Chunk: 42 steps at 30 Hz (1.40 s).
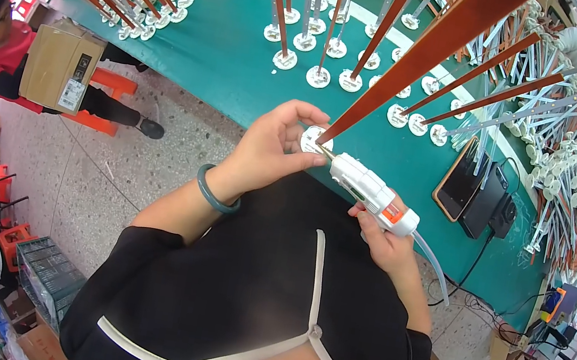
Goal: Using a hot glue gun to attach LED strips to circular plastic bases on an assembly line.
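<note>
My left hand pinches the rim of a small white round disc at the near edge of the green table. From that disc a long brown strip rises up and to the right, close to the camera. In my right hand is a white glue gun, its metal nozzle at the foot of the strip, touching or nearly touching it. A clear glue stick juts from the gun's back end. Just beyond stand several white discs bearing brown or grey strips.
More strips on discs crowd the table's far left. A phone and a black device with a cable lie right. Loose strips and discs are heaped at far right. A person holds a cardboard box at left; another is far right.
</note>
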### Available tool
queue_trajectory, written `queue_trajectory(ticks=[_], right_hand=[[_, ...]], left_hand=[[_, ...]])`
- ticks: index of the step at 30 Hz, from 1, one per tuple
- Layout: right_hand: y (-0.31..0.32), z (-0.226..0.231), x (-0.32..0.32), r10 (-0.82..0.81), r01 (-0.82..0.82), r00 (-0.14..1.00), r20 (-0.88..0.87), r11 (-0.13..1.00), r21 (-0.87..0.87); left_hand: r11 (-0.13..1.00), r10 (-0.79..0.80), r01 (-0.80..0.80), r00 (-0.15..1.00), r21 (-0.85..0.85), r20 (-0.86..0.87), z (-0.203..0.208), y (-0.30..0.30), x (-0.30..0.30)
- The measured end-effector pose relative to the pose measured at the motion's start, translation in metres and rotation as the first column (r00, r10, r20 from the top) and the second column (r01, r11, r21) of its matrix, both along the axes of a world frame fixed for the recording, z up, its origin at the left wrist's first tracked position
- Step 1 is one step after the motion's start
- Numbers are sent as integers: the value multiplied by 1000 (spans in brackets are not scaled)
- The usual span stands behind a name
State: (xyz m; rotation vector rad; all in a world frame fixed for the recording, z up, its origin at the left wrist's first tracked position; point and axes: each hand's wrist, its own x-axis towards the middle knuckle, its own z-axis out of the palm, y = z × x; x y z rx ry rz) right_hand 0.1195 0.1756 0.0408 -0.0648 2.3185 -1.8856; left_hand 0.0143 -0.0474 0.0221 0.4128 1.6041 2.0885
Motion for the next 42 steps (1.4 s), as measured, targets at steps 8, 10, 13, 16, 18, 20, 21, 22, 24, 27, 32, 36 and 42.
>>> queue_trajectory(ticks=[8,10,13,16,18,20,21,22,24,27,32,36,42], right_hand=[[1,-9,4,-38,33,995,-96,998,-50],[7,-13,5,47,-46,997,-62,999,19],[8,-16,6,50,-48,996,-68,999,24],[10,-16,7,43,-41,998,-52,999,24],[10,-18,7,34,-33,997,-63,999,13],[10,-18,7,26,-26,997,-73,1000,1],[10,-17,7,25,-25,998,-52,1000,2],[10,-17,7,26,-26,999,-30,1000,2],[10,-19,7,20,-20,999,-37,1000,1],[9,-16,6,15,-15,999,-38,1000,-4],[10,-18,7,21,-21,998,-52,1000,7],[11,-19,8,21,-20,998,-63,1000,4],[11,-23,8,20,-19,995,-95,1000,11]], left_hand=[[998,-2,1,1000,59,20,1,1,-2],[999,-3,2,1000,53,19,2,0,-2],[999,-6,5,1000,45,20,3,0,-2],[998,-10,9,1000,57,26,2,1,-2],[997,-13,11,999,71,30,2,1,-2],[998,-20,20,1000,56,1,3,1,-2],[998,-21,21,1000,56,1,3,2,-3],[998,-28,29,1000,53,-12,3,2,-3],[998,-35,36,999,49,-25,2,3,-4],[999,-38,40,998,29,-50,1,3,-4],[999,-23,26,998,45,-60,1,5,-3],[1000,-20,21,998,18,-65,2,5,-2],[999,-14,15,1000,39,-21,3,6,-2]])
